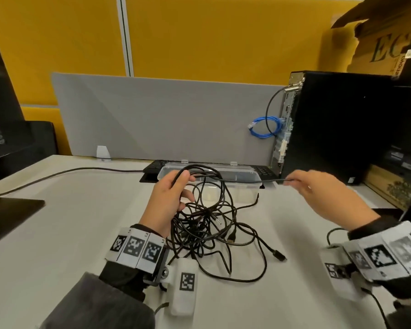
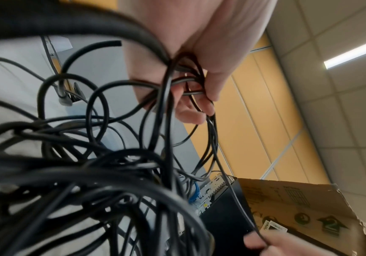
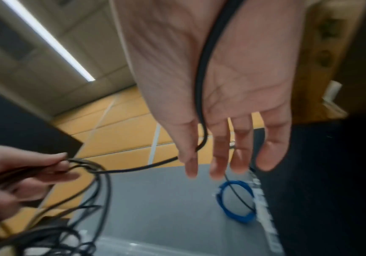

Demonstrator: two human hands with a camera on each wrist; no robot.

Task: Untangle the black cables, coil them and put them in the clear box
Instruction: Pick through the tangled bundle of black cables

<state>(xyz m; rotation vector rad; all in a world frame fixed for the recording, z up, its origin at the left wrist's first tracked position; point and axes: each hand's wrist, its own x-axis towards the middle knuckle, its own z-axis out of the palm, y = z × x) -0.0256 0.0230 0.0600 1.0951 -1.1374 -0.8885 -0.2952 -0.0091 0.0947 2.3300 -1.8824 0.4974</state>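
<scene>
The black cables (image 1: 207, 224) lie in a knot at the centre of the head view on the white desk (image 1: 69, 233), just in front of the clear box (image 1: 242, 188). The left hand (image 1: 169, 198) curls round several loops, lifting them, while the right hand (image 1: 318, 191) pinches one strand stretched between the two, its other fingers straight. At upper right, a cardboard box (image 1: 384, 46) shows "EC" and a "Lenovo" label beside the black computer tower (image 1: 337, 129).

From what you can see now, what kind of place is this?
Probably an office workstation. A black desktop computer stands on a white desk, a keyboard lies by a grey divider screen, and yellow partition panels rise behind.
</scene>
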